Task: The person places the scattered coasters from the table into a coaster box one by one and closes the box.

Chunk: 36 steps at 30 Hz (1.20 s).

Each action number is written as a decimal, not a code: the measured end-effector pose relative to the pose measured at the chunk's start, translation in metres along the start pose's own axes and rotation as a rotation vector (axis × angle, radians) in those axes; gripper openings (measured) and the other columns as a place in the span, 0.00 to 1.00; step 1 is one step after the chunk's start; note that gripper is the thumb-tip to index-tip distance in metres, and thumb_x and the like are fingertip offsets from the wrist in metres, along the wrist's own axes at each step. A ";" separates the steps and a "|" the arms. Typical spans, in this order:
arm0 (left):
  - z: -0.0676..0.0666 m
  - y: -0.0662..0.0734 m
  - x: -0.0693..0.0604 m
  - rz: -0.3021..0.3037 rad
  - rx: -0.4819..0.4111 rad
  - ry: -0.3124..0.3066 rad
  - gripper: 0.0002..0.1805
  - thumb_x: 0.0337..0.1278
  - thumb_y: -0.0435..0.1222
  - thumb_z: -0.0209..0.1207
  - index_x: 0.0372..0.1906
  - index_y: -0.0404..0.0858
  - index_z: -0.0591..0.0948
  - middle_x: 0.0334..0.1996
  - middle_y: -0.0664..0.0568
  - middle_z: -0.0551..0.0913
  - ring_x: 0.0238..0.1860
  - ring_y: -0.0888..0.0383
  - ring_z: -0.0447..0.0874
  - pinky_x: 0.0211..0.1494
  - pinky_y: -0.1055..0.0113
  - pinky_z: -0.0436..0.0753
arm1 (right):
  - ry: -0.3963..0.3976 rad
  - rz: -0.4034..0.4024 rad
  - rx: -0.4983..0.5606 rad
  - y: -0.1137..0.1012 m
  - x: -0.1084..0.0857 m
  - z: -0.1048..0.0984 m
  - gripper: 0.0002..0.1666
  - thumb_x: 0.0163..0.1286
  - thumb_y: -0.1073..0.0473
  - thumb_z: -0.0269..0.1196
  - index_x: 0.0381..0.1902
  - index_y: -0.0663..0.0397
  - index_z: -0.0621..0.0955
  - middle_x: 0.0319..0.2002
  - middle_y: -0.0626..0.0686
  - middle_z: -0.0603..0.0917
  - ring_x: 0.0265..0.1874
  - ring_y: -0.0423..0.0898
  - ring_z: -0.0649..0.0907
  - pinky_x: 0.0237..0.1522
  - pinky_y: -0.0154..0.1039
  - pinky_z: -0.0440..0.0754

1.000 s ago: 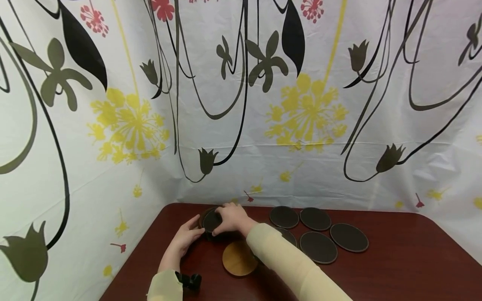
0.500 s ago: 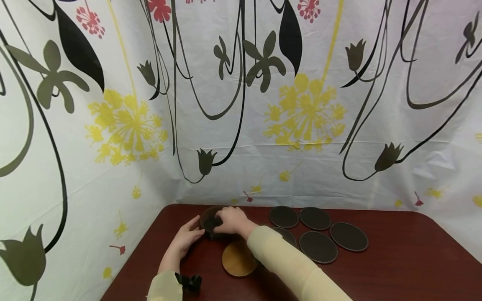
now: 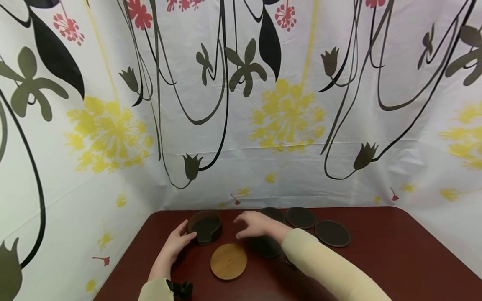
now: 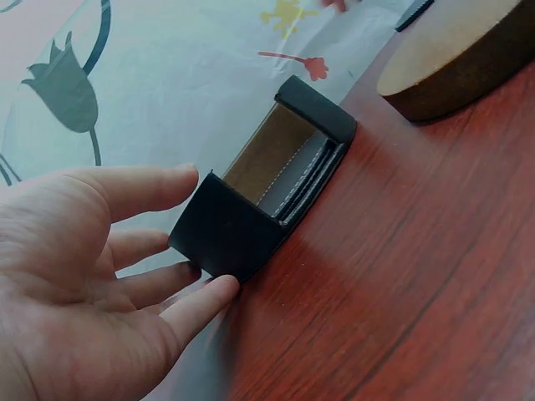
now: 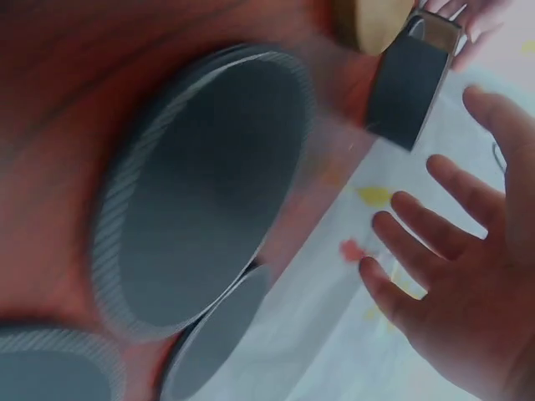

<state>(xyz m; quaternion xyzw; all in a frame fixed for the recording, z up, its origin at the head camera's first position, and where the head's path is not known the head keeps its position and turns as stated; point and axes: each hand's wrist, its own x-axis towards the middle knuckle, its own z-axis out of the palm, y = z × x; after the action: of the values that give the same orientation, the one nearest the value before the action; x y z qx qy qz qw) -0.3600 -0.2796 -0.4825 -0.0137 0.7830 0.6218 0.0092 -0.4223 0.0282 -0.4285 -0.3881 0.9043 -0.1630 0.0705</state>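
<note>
A round dark coaster holder (image 3: 205, 229) with a gap in its wall stands at the table's back left. In the left wrist view, stitched dark coasters (image 4: 301, 180) lie low inside the holder. My left hand (image 3: 174, 246) is at the holder's left side, its extended fingertips against or very near the wall. Free of any object, my right hand (image 3: 259, 225) is spread above the table, right of the holder. Beneath and beyond it lie round black coasters (image 3: 300, 217), partly hidden by the hand and sleeve. The right wrist view shows one coaster (image 5: 209, 192) large and close.
In front of the holder lies a thick round wooden disc (image 3: 228, 262). The reddish-brown table (image 3: 380, 251) meets a flowered white cloth (image 3: 286, 175) at its back and left. A small black device (image 3: 182, 289) is strapped at my left wrist.
My right hand has come out of the holder and moved right, over the loose coasters. My left hand stays at the holder. The head view has turned slightly right.
</note>
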 end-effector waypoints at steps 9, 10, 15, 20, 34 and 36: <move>-0.007 -0.001 -0.006 -0.011 0.054 0.005 0.42 0.66 0.34 0.58 0.77 0.33 0.48 0.73 0.29 0.46 0.71 0.34 0.49 0.64 0.47 0.70 | -0.178 0.088 0.002 0.025 -0.049 0.008 0.45 0.55 0.39 0.72 0.69 0.42 0.71 0.72 0.56 0.62 0.70 0.57 0.62 0.62 0.70 0.58; -0.007 -0.001 -0.005 -0.012 0.053 0.003 0.42 0.66 0.34 0.58 0.77 0.33 0.48 0.73 0.29 0.46 0.71 0.34 0.49 0.64 0.47 0.70 | -0.184 0.098 0.002 0.026 -0.052 0.008 0.46 0.55 0.39 0.72 0.70 0.40 0.70 0.72 0.56 0.62 0.71 0.57 0.61 0.62 0.70 0.57; -0.004 0.003 -0.002 -0.009 0.043 -0.008 0.40 0.66 0.32 0.56 0.77 0.33 0.50 0.73 0.29 0.47 0.71 0.34 0.50 0.65 0.46 0.69 | -0.183 0.121 -0.018 0.034 -0.062 0.008 0.49 0.51 0.41 0.75 0.70 0.37 0.69 0.72 0.54 0.63 0.71 0.57 0.61 0.63 0.66 0.60; 0.003 0.006 -0.004 -0.011 0.044 -0.024 0.39 0.66 0.31 0.56 0.76 0.34 0.51 0.73 0.28 0.47 0.71 0.33 0.51 0.64 0.46 0.69 | -0.164 0.124 -0.022 0.041 -0.070 0.008 0.48 0.50 0.44 0.76 0.69 0.40 0.71 0.71 0.54 0.64 0.69 0.57 0.62 0.61 0.67 0.62; 0.005 0.005 -0.006 -0.015 0.012 -0.029 0.39 0.65 0.31 0.57 0.76 0.34 0.53 0.73 0.30 0.47 0.71 0.34 0.51 0.64 0.46 0.69 | -0.112 0.067 -0.061 0.044 -0.078 0.013 0.47 0.45 0.41 0.78 0.65 0.40 0.76 0.67 0.55 0.68 0.66 0.57 0.65 0.59 0.65 0.65; 0.004 0.005 -0.007 -0.017 0.012 -0.027 0.39 0.65 0.30 0.57 0.76 0.34 0.53 0.73 0.30 0.47 0.71 0.33 0.51 0.65 0.46 0.69 | -0.117 0.063 -0.051 0.044 -0.079 0.014 0.47 0.46 0.41 0.78 0.65 0.40 0.75 0.68 0.55 0.67 0.66 0.57 0.65 0.59 0.65 0.64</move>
<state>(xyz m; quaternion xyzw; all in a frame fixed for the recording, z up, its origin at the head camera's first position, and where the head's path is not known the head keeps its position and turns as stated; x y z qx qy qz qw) -0.3533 -0.2743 -0.4782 -0.0117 0.7864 0.6171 0.0253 -0.3947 0.1105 -0.4566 -0.3699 0.9143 -0.1148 0.1186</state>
